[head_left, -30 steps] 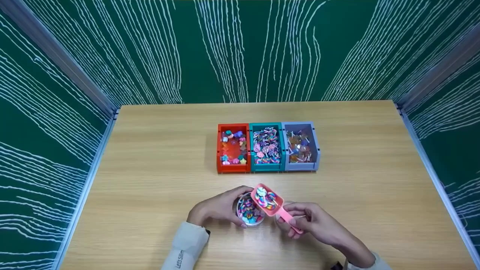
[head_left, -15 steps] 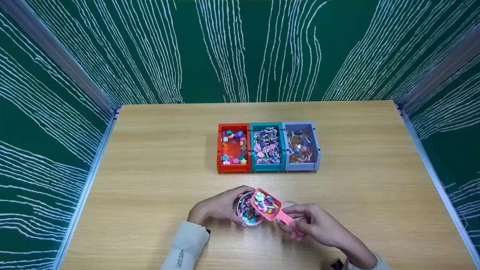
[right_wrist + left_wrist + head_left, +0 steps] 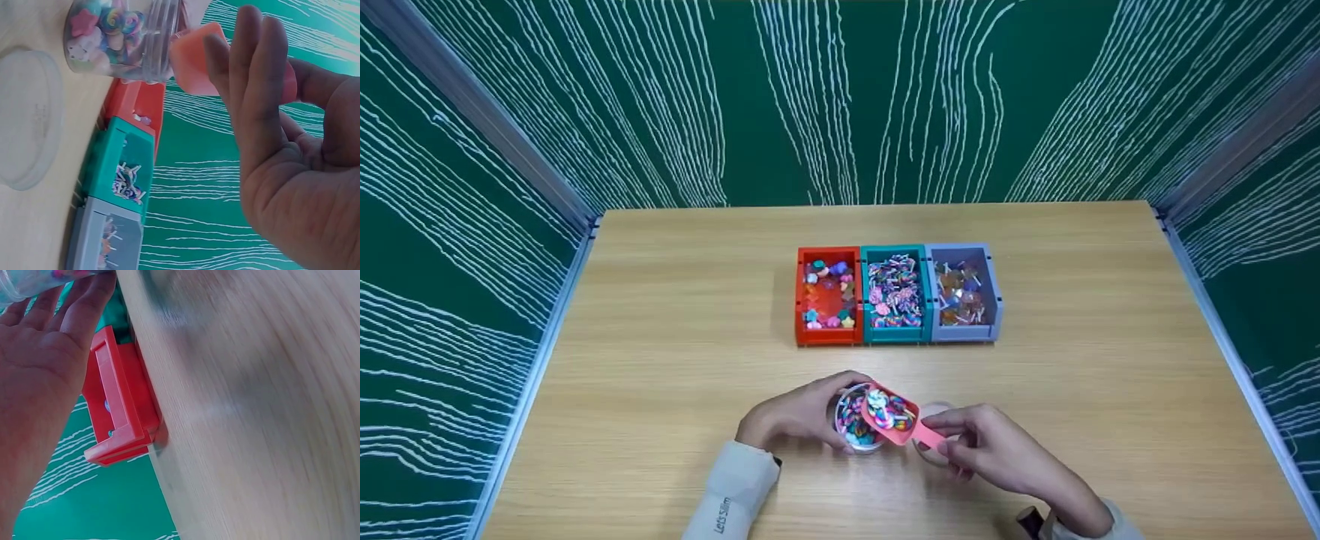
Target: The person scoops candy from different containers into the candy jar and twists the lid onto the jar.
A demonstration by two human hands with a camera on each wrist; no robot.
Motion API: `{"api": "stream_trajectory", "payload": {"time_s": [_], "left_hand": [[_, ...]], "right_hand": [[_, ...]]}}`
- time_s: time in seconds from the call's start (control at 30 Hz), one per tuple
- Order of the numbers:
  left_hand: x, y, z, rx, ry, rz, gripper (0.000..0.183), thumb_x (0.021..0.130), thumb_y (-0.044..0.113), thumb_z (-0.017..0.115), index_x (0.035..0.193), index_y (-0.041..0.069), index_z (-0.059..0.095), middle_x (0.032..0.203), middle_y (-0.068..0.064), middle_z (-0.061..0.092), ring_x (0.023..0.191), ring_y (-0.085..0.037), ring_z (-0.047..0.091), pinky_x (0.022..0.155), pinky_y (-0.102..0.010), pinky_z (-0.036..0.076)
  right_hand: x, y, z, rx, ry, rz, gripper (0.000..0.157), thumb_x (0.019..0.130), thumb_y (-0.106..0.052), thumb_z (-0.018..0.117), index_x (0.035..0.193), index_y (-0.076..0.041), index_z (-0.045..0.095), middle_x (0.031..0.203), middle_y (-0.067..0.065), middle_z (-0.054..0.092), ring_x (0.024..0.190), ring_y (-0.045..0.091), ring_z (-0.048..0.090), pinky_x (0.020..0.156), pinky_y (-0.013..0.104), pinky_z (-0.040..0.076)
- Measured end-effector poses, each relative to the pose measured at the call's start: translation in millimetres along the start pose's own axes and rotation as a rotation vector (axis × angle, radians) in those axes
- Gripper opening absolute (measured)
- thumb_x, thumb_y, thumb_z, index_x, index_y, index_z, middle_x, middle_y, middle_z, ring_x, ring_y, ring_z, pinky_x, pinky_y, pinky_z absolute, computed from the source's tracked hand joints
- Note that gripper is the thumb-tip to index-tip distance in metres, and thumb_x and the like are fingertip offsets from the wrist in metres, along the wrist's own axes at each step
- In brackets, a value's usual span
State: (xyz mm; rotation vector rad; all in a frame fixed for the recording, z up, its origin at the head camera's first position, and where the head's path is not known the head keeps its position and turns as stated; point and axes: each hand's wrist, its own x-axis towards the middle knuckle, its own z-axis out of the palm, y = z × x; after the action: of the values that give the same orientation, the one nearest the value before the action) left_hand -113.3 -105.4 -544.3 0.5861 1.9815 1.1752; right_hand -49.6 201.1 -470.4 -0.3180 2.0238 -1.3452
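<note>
My left hand [image 3: 799, 412] grips a clear jar [image 3: 147, 42] that stands on the table, filled with colourful candy-shaped charms. In the left wrist view only a corner of the jar shows above the palm. My right hand [image 3: 997, 450] pinches the handle of a pink scoop [image 3: 928, 433]. Several swirl lollipop charms [image 3: 883, 415] lie in the scoop, whose front end is over the jar's mouth. From the right wrist, the scoop's underside is seen at the jar's rim. A round clear lid [image 3: 31, 118] lies flat on the table, partly behind my right hand in the head view.
Farther back, three joined bins stand in a row: a red one [image 3: 829, 336] with charms, a teal one [image 3: 894, 334] with many lollipop charms, and a grey-blue one [image 3: 962, 334] with translucent pieces. Green walls with white lines enclose the wooden table [image 3: 675, 300] at back and sides.
The pink scoop has moved slightly toward the near side and left, farther over the jar, with its charms still inside. My left hand and the jar have stayed in place.
</note>
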Motion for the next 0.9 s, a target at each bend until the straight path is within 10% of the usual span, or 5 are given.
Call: {"api": "stream_trajectory", "payload": {"time_s": [0.9], "left_hand": [[-0.4, -0.1, -0.1, -0.039, -0.010, -0.026, 0.081, 0.084, 0.014, 0.091, 0.148, 0.042, 0.050, 0.144, 0.017, 0.056, 0.139, -0.013, 0.046, 0.123, -0.046, 0.036]], "right_hand": [[0, -24, 0.4, -0.080, -0.034, 0.010, 0.035, 0.096, 0.006, 0.063, 0.130, 0.008, 0.069, 0.114, 0.021, 0.076, 0.062, 0.019, 0.068, 0.054, 0.029, 0.059]]}}
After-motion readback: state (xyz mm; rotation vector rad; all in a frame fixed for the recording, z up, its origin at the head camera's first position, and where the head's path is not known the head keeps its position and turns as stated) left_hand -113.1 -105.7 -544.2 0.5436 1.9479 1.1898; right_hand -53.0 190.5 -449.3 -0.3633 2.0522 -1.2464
